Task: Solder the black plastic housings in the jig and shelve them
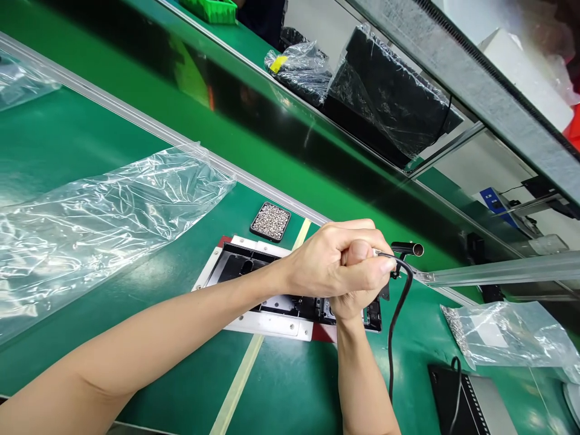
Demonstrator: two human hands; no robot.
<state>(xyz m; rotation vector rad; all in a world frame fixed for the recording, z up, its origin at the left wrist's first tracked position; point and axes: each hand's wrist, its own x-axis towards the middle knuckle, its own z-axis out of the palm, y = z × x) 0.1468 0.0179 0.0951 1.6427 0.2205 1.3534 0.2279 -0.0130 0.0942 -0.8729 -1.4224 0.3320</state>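
left hand: fisted tight around the top of a power screwdriver, most of the tool buried under the fingers so you only see a sliver of it
right hand: tucked right under the left one, also closed round the same tool lower down, mostly hidden
cable: black, comes out of the tool top by the thumb and droops down toward the black box at the bottom right
panel: black tray in a pale metal frame, lying flat on the green bench, directly under both hands
step: looks like driving a screw into the panel's right end, tool held upright with both hands pressing
next move: probably needs a fresh screw from the little tray of screws just behind the panel, then lining up the tip on another hole
around: clear plastic sheet off to the left, bag of screws well to the right
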